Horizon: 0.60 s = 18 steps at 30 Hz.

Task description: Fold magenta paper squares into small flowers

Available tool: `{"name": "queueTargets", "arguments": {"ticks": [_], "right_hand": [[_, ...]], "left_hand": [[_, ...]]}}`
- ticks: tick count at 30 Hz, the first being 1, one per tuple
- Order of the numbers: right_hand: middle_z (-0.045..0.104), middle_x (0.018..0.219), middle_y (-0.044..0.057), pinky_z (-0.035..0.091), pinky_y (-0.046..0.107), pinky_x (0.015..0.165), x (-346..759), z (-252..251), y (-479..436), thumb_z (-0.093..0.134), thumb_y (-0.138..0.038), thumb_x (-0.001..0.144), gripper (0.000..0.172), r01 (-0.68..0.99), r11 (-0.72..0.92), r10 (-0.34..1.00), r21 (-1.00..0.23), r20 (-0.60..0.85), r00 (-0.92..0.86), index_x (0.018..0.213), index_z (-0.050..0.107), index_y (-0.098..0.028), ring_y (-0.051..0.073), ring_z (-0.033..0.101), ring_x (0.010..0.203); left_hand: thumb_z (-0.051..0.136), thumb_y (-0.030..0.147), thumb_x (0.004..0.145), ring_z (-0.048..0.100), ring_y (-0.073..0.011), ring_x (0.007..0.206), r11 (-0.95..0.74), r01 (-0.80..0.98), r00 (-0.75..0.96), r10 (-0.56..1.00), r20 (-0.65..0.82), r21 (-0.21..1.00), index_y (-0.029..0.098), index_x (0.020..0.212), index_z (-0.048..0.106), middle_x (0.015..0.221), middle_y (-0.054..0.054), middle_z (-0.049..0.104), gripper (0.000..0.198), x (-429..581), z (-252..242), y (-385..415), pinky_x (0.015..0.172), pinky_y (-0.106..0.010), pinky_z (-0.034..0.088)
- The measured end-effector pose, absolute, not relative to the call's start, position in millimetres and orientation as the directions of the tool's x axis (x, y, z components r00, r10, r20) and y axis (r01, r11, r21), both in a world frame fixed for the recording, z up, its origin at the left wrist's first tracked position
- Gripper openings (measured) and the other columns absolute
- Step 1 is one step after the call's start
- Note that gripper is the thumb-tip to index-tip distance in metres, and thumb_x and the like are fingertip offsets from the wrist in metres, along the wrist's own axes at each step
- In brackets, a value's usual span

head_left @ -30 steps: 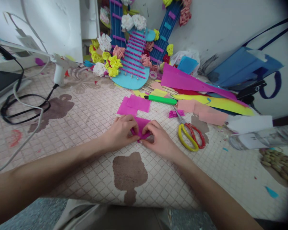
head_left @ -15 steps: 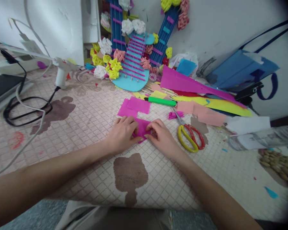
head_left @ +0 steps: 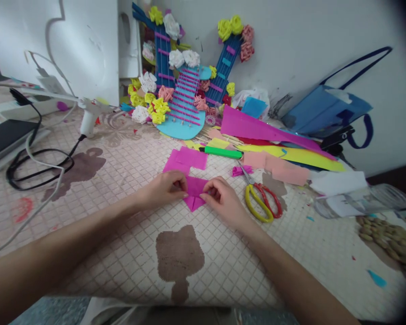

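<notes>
A small folded magenta paper piece [head_left: 194, 193] lies on the patterned cloth at the centre, its pointed corner facing me. My left hand [head_left: 163, 189] pinches its left edge with curled fingers. My right hand [head_left: 221, 199] pinches its right edge the same way. Both hands press the paper down onto the cloth. Flat magenta paper squares [head_left: 186, 159] lie just beyond the hands.
Yellow-and-red scissors [head_left: 261, 201] lie right of my right hand, a green marker [head_left: 223, 152] beyond. Coloured paper sheets [head_left: 284, 149], a blue bag [head_left: 328, 110] and a plastic bottle [head_left: 362, 201] sit at the right. A glue gun [head_left: 88, 115] with black cable [head_left: 34, 167] is at left; a paper-flower craft [head_left: 186, 99] stands behind.
The hands moved slightly apart along the paper, showing more of its folded pointed shape. The camera tilted up a little.
</notes>
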State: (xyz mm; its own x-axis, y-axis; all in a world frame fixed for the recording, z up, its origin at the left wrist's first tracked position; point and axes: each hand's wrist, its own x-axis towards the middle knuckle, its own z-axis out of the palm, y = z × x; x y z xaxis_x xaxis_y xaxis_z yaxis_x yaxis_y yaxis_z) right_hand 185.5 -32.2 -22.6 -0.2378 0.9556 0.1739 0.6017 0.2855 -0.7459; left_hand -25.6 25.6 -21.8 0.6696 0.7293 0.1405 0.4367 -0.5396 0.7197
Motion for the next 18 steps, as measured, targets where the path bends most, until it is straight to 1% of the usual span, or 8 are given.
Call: {"name": "queueTargets", "arguments": {"ticks": [2,4,6,9,11,14,16,18], "right_hand": [[0.052,0.088,0.003,0.044,0.028,0.066,187,-23,-26,0.056,-0.018,0.084,0.005,0.602,0.270,0.963,-0.751,0.203,-0.178,0.088,0.053,-0.020,0.014,0.051,0.073],[0.054,0.094,0.005,0.044,0.029,0.066,188,-24,-16,0.055,-0.018,0.083,0.009,0.632,0.257,0.965,-0.731,0.225,-0.133,0.092,0.053,-0.019,0.013,0.052,0.071],[0.055,0.098,0.006,0.044,0.030,0.067,187,-24,-4,0.058,-0.020,0.082,0.014,0.688,0.259,0.965,-0.678,0.206,-0.160,0.095,0.053,-0.019,0.013,0.052,0.070],[0.056,0.087,0.004,0.041,0.030,0.069,183,-23,8,0.064,-0.020,0.077,0.012,0.764,0.246,0.969,-0.596,0.131,-0.210,0.084,0.054,-0.019,0.016,0.053,0.076],[0.054,0.078,0.002,0.038,0.030,0.065,181,-22,9,0.064,-0.019,0.076,0.013,0.783,0.225,0.973,-0.580,0.098,-0.207,0.074,0.052,-0.019,0.016,0.051,0.073],[0.051,0.072,0.000,0.036,0.029,0.062,185,-23,5,0.061,-0.017,0.076,0.015,0.692,0.216,0.975,-0.688,0.115,-0.190,0.068,0.049,-0.019,0.015,0.048,0.068],[0.052,0.072,-0.001,0.037,0.027,0.061,191,-25,0,0.062,-0.024,0.078,0.013,0.501,0.153,0.984,-0.852,0.083,-0.159,0.074,0.050,-0.019,0.013,0.048,0.065],[0.050,0.071,-0.004,0.037,0.026,0.058,196,-28,-4,0.064,-0.030,0.077,0.018,0.273,0.058,0.993,-0.960,0.027,-0.115,0.078,0.049,-0.020,0.012,0.048,0.062]], "left_hand": [[0.058,0.007,0.070,0.054,-0.0131,0.070,-0.527,0.425,0.668,0.731,0.137,0.736,0.014,0.076,0.058,0.075,-0.001,0.059,0.009,-26,-22,26,0.063,-0.025,0.042],[0.059,0.006,0.068,0.054,-0.0134,0.070,-0.524,0.425,0.667,0.732,0.136,0.738,0.014,0.074,0.057,0.075,-0.001,0.060,0.010,-27,-23,27,0.063,-0.025,0.042],[0.060,0.006,0.069,0.054,-0.0134,0.070,-0.518,0.420,0.669,0.732,0.131,0.746,0.014,0.073,0.057,0.074,-0.001,0.059,0.009,-26,-24,27,0.063,-0.025,0.042],[0.060,0.006,0.069,0.054,-0.0139,0.072,-0.515,0.427,0.649,0.747,0.145,0.743,0.014,0.075,0.057,0.077,-0.002,0.059,0.010,-26,-25,26,0.065,-0.026,0.043],[0.062,0.006,0.068,0.055,-0.0147,0.075,-0.512,0.438,0.618,0.769,0.166,0.739,0.014,0.079,0.058,0.081,-0.003,0.059,0.014,-25,-26,25,0.068,-0.027,0.045],[0.068,0.012,0.068,0.055,-0.0159,0.081,-0.460,0.414,0.530,0.824,0.203,0.786,0.014,0.092,0.058,0.091,-0.006,0.059,0.026,-24,-28,23,0.071,-0.029,0.047],[0.070,0.021,0.072,0.057,-0.0168,0.086,-0.398,0.350,0.468,0.858,0.209,0.848,0.014,0.104,0.054,0.100,-0.009,0.060,0.036,-23,-29,21,0.074,-0.030,0.049],[0.068,0.028,0.076,0.059,-0.0171,0.089,-0.324,0.262,0.468,0.867,0.173,0.909,0.014,0.115,0.049,0.106,-0.011,0.060,0.046,-22,-30,21,0.075,-0.032,0.050]]}}
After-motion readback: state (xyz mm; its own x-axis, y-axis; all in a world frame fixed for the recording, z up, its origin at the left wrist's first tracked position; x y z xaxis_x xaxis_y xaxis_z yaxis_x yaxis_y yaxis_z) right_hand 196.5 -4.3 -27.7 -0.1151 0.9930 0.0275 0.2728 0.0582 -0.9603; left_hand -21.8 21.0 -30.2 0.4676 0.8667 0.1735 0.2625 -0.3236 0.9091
